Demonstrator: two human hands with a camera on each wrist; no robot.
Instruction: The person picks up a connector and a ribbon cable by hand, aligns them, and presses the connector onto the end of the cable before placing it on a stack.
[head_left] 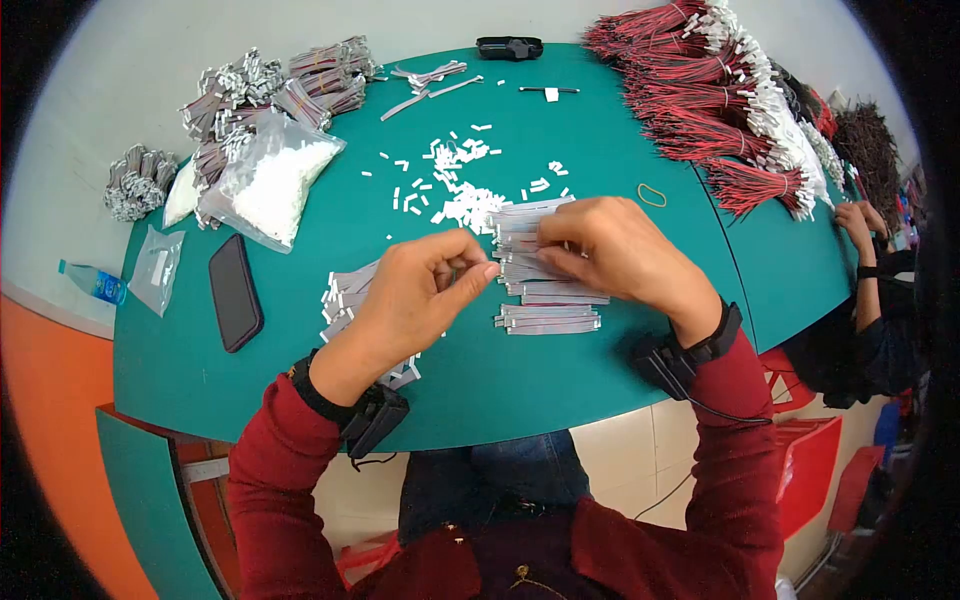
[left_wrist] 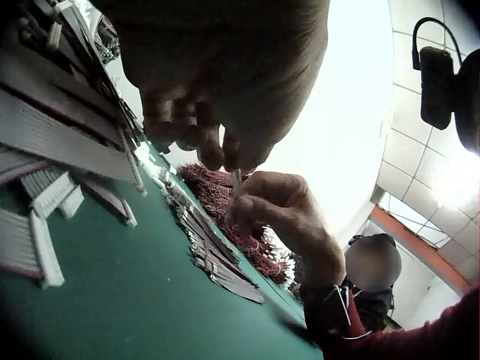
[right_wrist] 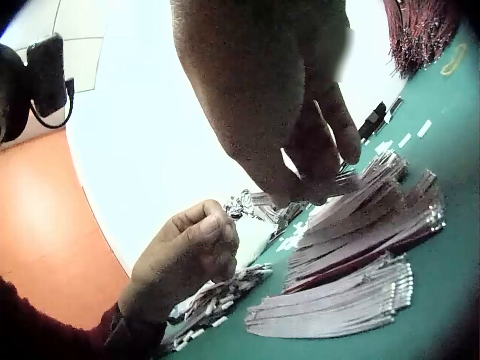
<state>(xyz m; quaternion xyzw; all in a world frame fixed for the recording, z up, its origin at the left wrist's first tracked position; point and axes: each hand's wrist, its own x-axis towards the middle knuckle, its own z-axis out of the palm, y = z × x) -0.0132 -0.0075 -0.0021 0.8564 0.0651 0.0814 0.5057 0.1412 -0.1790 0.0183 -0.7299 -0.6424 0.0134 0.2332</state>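
My left hand (head_left: 400, 295) is raised over a loose pile of grey ribbon cables (head_left: 345, 283), thumb and forefinger pinched together. A small whitish piece (left_wrist: 236, 182) shows at its fingertips in the left wrist view. Fingers bent, my right hand (head_left: 625, 245) is above neatly laid rows of flat grey ribbon cables (head_left: 550, 320). It grips the end of a ribbon cable (right_wrist: 343, 183), partly hidden by the fingers. Both hands' fingertips come close together at mid-table. Beyond them lie scattered small white connector housings (head_left: 470, 207).
Bagged white pieces (head_left: 275, 190) and bundled ribbon cables (head_left: 235, 85) stand back left, near a phone (head_left: 236, 293) and bottle (head_left: 92, 282). Red-black wire bundles (head_left: 690, 95) fill the back right. A rubber band (head_left: 652, 195) lies nearby. Another person's hands (head_left: 860, 225) are at right.
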